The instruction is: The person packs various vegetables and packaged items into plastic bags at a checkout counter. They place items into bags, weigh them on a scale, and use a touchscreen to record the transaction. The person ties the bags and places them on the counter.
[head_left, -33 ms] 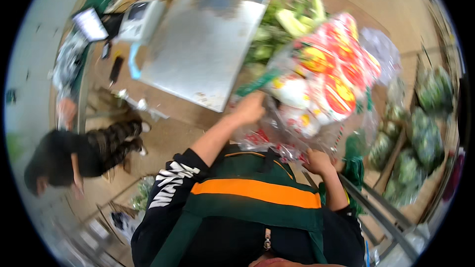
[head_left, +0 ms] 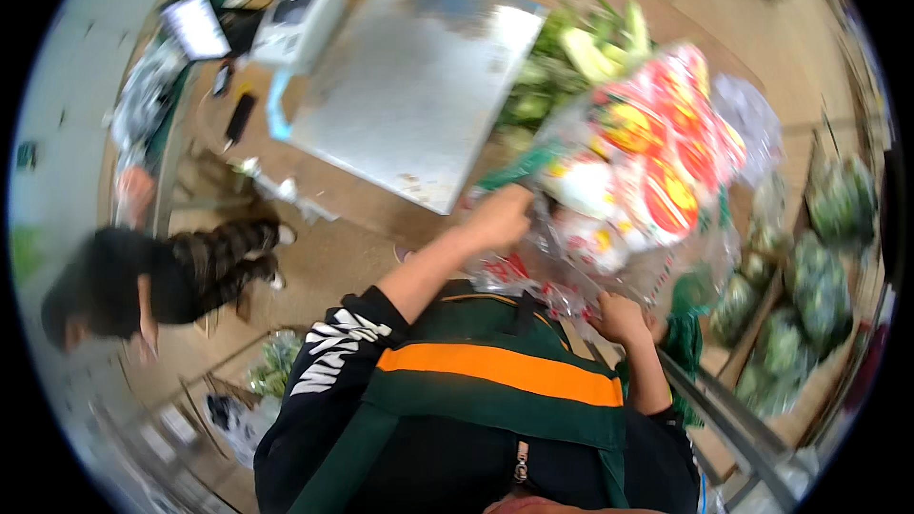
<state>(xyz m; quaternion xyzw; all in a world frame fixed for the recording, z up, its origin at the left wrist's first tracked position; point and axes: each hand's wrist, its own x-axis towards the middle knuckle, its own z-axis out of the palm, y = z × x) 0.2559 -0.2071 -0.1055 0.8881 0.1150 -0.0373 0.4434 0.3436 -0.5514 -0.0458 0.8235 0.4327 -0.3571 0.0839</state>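
My left hand (head_left: 502, 217) is closed on the gathered edge of a clear plastic bag (head_left: 557, 252) with red print, close to the table's near edge. Lower and to the right, my right hand (head_left: 621, 316) also has its fingers closed on this thin plastic. Just beyond both hands lies a bulky bundle of red, white and yellow printed packaging (head_left: 666, 152); what is inside cannot be made out. A strip of green plastic (head_left: 519, 169) runs beside my left hand. Leafy green vegetables (head_left: 538, 86) lie behind the bundle.
A flat metal scale platform (head_left: 409, 95) fills the table's middle, with its display unit (head_left: 300, 29) at far left. Bagged greens (head_left: 821, 281) stand on the right, past metal rails (head_left: 733, 409). Another person (head_left: 124, 281) is at the left.
The whole view has shifted slightly, so the table and bundle appear farther right. Both hands keep their hold on the clear bag, with little visible movement.
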